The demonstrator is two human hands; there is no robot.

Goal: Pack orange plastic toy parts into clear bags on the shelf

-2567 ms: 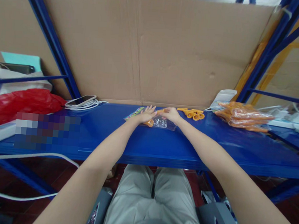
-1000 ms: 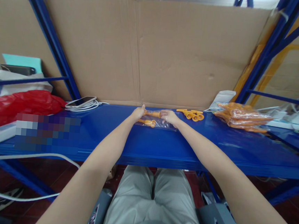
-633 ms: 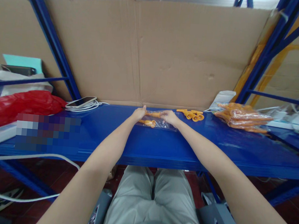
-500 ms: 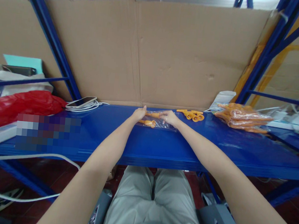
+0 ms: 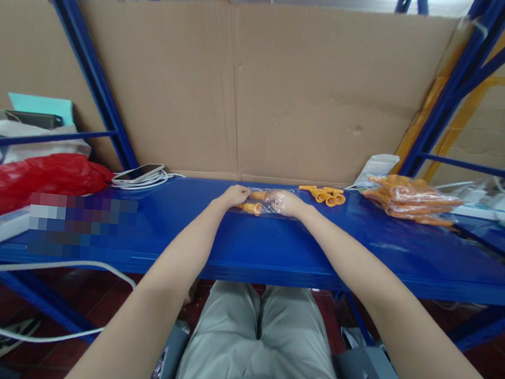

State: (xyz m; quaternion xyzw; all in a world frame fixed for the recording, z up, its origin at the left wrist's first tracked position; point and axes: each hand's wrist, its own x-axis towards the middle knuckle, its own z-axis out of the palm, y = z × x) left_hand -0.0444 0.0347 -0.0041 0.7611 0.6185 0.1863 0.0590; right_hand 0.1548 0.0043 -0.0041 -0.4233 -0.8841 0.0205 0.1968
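Note:
A clear plastic bag (image 5: 268,208) lies flat on the blue tabletop between my two hands. Two orange plastic pieces with flared, cup-like ends are at it: an upper piece (image 5: 259,196) and a lower piece (image 5: 251,208). My left hand (image 5: 235,195) is closed, its fingertips on the left end of the upper piece. Closed at the bag's right part is my right hand (image 5: 287,203), with shiny film over its fingers. How far each piece sits inside the bag I cannot tell. Several loose orange pieces (image 5: 325,196) lie just right of my right hand.
Bagged orange pieces (image 5: 408,197) are stacked at the right, beside a white power strip (image 5: 480,210). At the left lie a coiled white cable (image 5: 145,179), a phone and a red plastic bag (image 5: 45,177). A cardboard sheet (image 5: 314,94) stands along the back edge.
The upper orange piece has shifted slightly left, out from under my right fingers. My right hand now has bag film over its fingers. My left hand has lowered slightly.

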